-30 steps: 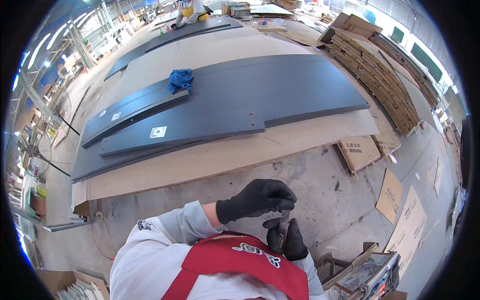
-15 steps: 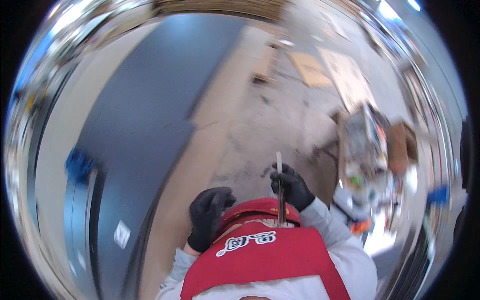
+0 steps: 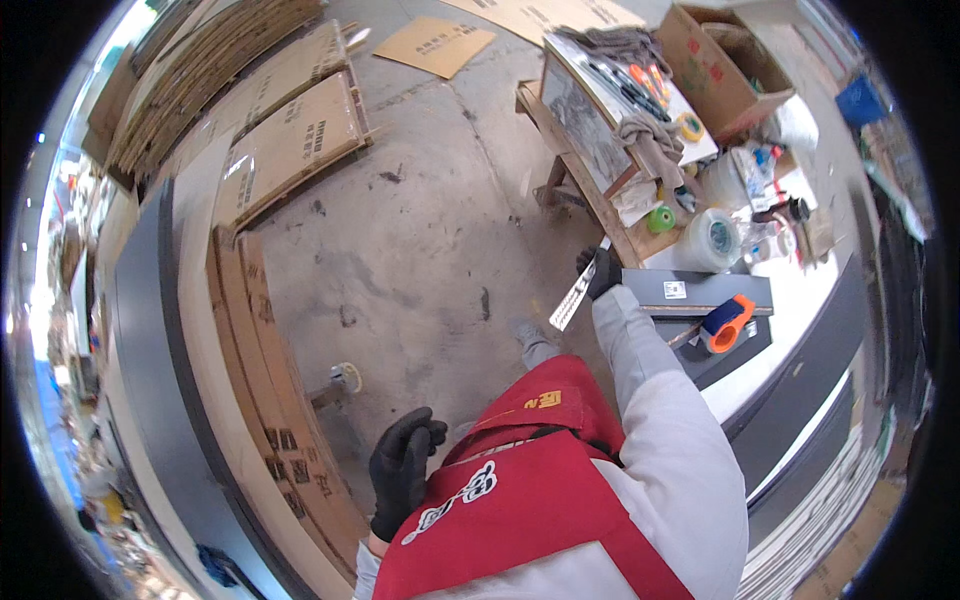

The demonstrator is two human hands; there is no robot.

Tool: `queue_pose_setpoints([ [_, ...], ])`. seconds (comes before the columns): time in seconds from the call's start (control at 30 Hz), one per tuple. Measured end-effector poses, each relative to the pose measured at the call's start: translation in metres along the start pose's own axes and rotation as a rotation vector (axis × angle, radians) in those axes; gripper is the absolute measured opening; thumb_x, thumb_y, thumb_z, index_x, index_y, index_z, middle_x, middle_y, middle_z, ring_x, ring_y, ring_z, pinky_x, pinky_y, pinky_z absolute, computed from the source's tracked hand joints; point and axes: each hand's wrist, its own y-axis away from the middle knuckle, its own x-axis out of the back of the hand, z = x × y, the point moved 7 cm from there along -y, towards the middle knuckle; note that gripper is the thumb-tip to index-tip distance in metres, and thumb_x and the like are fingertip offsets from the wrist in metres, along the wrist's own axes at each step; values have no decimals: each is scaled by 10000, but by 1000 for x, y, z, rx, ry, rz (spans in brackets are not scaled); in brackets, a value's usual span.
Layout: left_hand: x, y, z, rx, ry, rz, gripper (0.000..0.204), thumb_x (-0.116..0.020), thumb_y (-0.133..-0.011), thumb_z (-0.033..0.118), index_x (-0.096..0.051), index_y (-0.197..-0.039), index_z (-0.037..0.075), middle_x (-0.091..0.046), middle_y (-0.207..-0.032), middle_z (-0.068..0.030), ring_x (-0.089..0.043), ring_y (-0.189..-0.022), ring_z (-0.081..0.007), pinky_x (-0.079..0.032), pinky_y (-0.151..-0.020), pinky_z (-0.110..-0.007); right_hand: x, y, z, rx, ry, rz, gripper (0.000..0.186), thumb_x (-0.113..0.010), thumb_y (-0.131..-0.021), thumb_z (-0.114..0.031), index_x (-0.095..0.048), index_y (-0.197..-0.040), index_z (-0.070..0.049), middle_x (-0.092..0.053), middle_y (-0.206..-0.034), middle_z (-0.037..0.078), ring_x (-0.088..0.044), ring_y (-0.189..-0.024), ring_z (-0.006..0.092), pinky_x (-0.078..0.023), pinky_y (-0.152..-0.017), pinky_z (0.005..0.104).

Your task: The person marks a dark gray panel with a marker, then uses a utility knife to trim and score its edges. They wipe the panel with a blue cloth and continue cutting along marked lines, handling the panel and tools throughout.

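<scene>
We have two black-gloved hands in view. The fingers of our right hand point(image 3: 603, 272) are closed around one slim, pale strip point(image 3: 573, 303); its broad end slants out below and left of those fingers, and its thin tip pokes out above them. The fingers of our left hand point(image 3: 403, 465) are bent inward, well apart from the strip, and we cannot tell how fully they are curled.

Just right of our right fingers, the tabletop point(image 3: 815, 300) carries at least two dark boards point(image 3: 645, 286), with one orange-and-blue tape dispenser point(image 3: 728, 322) over them. Above and right of the same fingers we count one green roll point(image 3: 660, 219), one yellow roll point(image 3: 690, 127) and at least one wide clear roll point(image 3: 712, 240). One open carton point(image 3: 712, 85) stands farther beyond these.

Well left of our left fingers lies one long dark panel point(image 3: 165, 300). High above them, one loose tan cardboard sheet point(image 3: 435, 45) rests on the floor point(image 3: 420, 240).
</scene>
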Motion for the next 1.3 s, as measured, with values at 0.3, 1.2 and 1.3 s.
queue_pose_setpoints([
  [0.3,-108,-136,-21,262,-187,-176,263,-532,-937,122,-565,-1169,3,-671,-964,-101,-635,-852,-148,-496,-722,-254,22,-122,12,108,36,357,486,-441,-927,-513,-590,-857,-56,-544,-572,44,-508,-433,175,-422,-394,308],
  [1.2,-444,-405,-166,461,-133,-645,235,-648,-803,185,-659,-948,1,-661,-877,-60,-592,-797,-141,-463,-741,-266,3,-115,0,471,1617,576,117,-589,-805,-184,-640,-785,-81,-631,-706,105,-645,-670,259,-490,-552,374],
  [1.3,-442,-409,-179,466,-99,-620,226,-655,-802,182,-669,-937,2,-667,-874,-64,-597,-795,-140,-466,-740,-265,-8,-107,-8,554,1642,514,121,-590,-811,-188,-644,-805,-80,-642,-723,109,-651,-670,255,-499,-555,369],
])
